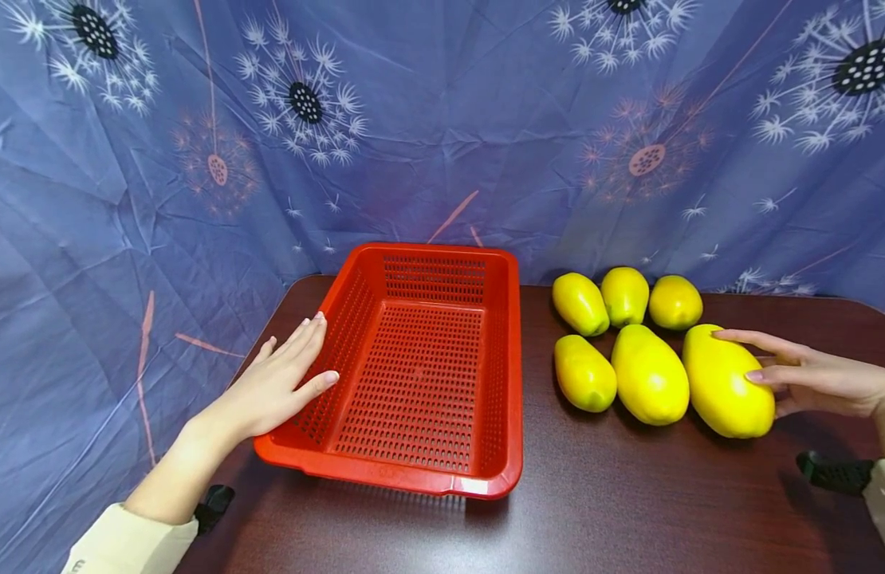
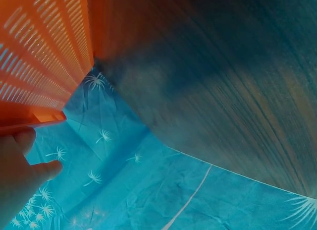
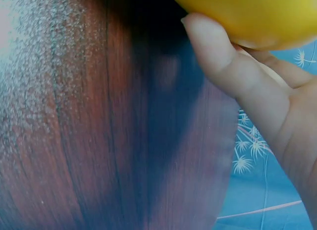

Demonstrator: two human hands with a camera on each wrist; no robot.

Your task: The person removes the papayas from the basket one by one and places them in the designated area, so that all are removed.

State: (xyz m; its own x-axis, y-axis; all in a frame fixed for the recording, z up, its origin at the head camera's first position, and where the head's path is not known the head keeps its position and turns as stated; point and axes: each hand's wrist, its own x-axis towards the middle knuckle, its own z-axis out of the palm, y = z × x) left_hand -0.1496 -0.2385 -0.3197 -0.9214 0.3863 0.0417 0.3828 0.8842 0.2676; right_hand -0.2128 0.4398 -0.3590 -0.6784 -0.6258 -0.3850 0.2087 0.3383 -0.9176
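My left hand (image 1: pixel 281 387) rests on the left rim of a red plastic basket (image 1: pixel 510 383), its fingers straight and the thumb reaching over the inside. The left wrist view catches part of that hand (image 2: pixel 25 163) by the slotted basket wall (image 2: pixel 44 56). On the right, my right hand (image 1: pixel 816 375) grips the far right side of a large yellow papaya (image 1: pixel 725 387). Thumb and fingers touch its skin in the right wrist view, where the papaya (image 3: pixel 262 17) fills the top corner. Beside it lies another large papaya (image 1: pixel 649 375).
Several smaller yellow papayas lie close together, one in front (image 1: pixel 584 373) and others behind, such as one (image 1: pixel 624 296) near the curtain. A blue dandelion-print curtain (image 1: pixel 428 119) hangs behind and to the left of the dark brown table (image 1: pixel 593 494). The basket has slotted walls and floor.
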